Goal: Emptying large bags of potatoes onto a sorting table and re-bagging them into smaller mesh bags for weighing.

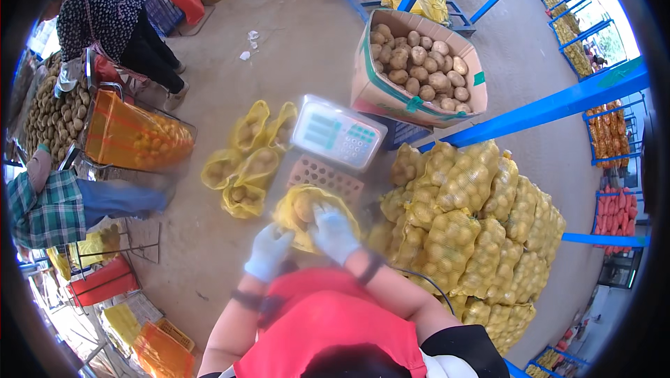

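Observation:
A yellow mesh bag (290, 205) with its mouth spread wide is right in front of me. A potato (303, 207) shows inside it. My left hand (271, 250), in a pale blue glove, pinches the bag's near left rim. My right hand (333, 232), gloved alike, reaches into the mouth, fingers against the potato's right side; its fingertips are partly hidden. Just beyond the bag lies a reddish perforated brick (325, 178). Past that is a digital scale's display and keypad unit (337, 133), under a clear cover.
Several open yellow mesh bags of potatoes (246, 166) stand at left. Stacked full mesh bags (453, 231) rise close on my right. A carton of potatoes (374, 85) sits beyond the scale, beside a blue post (544, 108). Two people work by a potato heap (57, 111).

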Demonstrator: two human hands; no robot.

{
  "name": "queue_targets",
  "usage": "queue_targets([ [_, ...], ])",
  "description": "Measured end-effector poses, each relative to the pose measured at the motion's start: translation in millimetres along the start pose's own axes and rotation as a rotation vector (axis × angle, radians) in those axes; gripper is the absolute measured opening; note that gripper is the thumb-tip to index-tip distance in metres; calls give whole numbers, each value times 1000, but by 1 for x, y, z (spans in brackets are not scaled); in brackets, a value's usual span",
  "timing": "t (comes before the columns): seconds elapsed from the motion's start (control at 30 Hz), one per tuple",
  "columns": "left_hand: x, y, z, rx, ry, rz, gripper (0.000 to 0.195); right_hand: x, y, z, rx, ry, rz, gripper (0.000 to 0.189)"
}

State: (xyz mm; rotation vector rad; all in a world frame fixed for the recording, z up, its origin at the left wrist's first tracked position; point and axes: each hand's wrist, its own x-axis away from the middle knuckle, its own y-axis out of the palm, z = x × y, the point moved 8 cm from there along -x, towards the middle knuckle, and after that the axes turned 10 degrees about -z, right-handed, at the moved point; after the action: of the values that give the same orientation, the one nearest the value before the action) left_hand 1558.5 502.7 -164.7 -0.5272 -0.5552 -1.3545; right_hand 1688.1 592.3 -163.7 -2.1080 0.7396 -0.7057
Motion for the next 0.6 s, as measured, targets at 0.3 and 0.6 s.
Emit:
queue_targets([
  [0.3, 6, -29, -8, 25, 115, 215, 44, 26, -90, 19, -518, 41, 118, 25],
  [0.6, 5, -33, -9, -333, 355, 265, 40, 19, -91, 26, -521, 57, 15, 22],
])
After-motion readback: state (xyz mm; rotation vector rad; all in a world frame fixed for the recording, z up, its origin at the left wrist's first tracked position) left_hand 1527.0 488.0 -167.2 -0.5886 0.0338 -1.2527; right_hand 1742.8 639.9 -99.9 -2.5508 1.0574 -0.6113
